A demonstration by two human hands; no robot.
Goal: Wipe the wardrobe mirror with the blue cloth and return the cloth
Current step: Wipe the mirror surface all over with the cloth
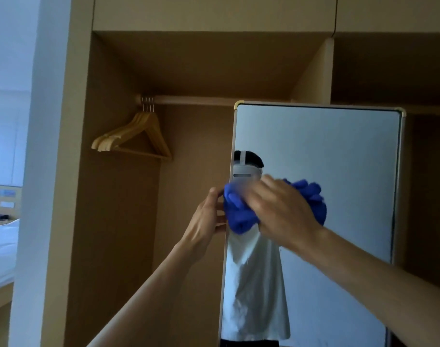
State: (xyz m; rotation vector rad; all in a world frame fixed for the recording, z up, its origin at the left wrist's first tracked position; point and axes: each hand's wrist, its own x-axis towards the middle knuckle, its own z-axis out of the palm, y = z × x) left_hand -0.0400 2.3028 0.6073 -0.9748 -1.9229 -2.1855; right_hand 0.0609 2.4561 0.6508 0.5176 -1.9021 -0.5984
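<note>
A tall framed mirror (339, 151) stands out from the open wooden wardrobe. My right hand (281, 209) presses a bunched blue cloth (236, 211) against the glass near the mirror's left edge, at mid height; the hand is blurred. Part of the cloth shows beyond my knuckles and in the reflection. My left hand (206, 219) grips the mirror's left frame edge just beside the cloth. The glass reflects a person in a white shirt wearing a headset.
Several wooden hangers (136, 139) hang from the wardrobe rail (201, 99) at the left. A white wall corner (34, 171) stands at the far left, with a bed (1, 251) beyond it. A dark wardrobe compartment (426, 196) lies to the mirror's right.
</note>
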